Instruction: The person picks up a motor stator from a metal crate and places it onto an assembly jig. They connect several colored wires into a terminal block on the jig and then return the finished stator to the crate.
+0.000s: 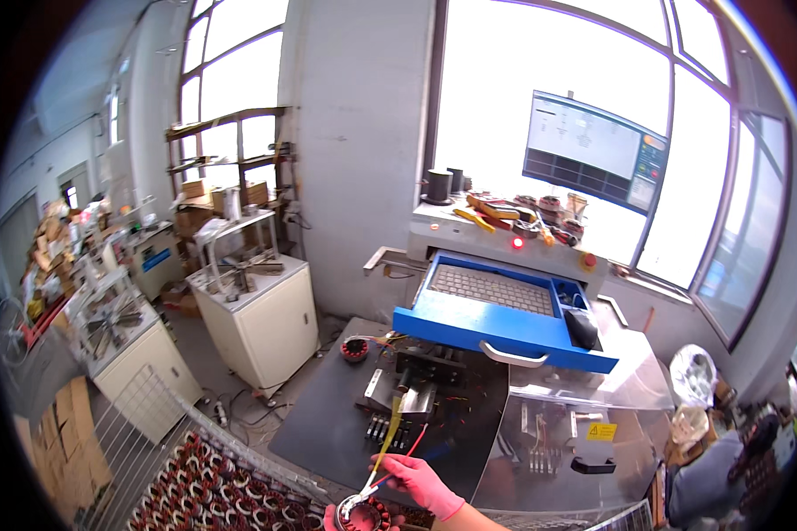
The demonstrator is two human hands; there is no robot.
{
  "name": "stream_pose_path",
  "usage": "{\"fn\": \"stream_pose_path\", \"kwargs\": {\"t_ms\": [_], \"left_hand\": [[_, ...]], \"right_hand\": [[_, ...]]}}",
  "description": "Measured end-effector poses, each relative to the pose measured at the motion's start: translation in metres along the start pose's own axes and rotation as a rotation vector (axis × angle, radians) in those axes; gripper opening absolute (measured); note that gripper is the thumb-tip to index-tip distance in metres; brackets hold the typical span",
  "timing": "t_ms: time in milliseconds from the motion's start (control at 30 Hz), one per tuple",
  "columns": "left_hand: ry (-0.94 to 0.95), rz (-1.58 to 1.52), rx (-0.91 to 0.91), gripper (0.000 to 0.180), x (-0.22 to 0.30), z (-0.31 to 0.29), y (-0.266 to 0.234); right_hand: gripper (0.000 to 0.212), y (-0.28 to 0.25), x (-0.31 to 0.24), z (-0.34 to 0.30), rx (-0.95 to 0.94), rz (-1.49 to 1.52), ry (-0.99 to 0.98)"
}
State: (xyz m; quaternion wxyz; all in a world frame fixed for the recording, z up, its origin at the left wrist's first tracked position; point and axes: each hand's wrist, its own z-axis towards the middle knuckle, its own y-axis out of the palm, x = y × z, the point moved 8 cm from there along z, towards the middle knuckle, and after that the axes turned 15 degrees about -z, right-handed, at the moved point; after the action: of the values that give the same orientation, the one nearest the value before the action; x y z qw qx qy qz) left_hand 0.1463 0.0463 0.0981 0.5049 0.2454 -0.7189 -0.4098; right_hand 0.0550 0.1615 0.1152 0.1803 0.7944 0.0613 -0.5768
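At the lower edge a ring-shaped motor stator (380, 514) with dark red windings rests in my left hand (330, 519). That hand wears a pink glove and shows only in part, its fingers around the ring. Just above it, my right hand (423, 484), also pink-gloved, pinches the stator's lead wires. A yellow lead (390, 438) runs up toward the fixture, and a red lead (418, 440) sticks up past the fingers. White sleeving (356, 502) covers the wires where they meet the ring. Beyond the hands stands a metal fixture (416, 396) with a row of terminals.
Another stator (354, 349) sits on the dark worktop (310, 434). A blue drawer (505, 323) with a keyboard (491, 288) juts out above it. A wire basket of several stators (212, 487) lies at lower left. A clear cover (558, 442) is at right, a monitor (593, 150) behind.
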Motion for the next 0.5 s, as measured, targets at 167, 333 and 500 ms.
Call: {"fn": "stream_pose_path", "kwargs": {"t_ms": [167, 333, 500], "left_hand": [[0.047, -0.317, -0.114, 0.085, -0.039, -0.061, 0.004], [0.596, 0.827, 0.27, 0.064, -0.02, -0.123, 0.033], [0.624, 0.297, 0.355, 0.072, -0.031, -0.176, -0.002]], "right_hand": [[0.035, 0.028, 0.045, -0.052, -0.225, 0.419, 0.091], [0.035, 0.048, 0.06, -0.085, -0.181, 0.461, -0.043], [0.027, 0.119, 0.015, -0.131, -0.207, -0.06, -0.193]]}}
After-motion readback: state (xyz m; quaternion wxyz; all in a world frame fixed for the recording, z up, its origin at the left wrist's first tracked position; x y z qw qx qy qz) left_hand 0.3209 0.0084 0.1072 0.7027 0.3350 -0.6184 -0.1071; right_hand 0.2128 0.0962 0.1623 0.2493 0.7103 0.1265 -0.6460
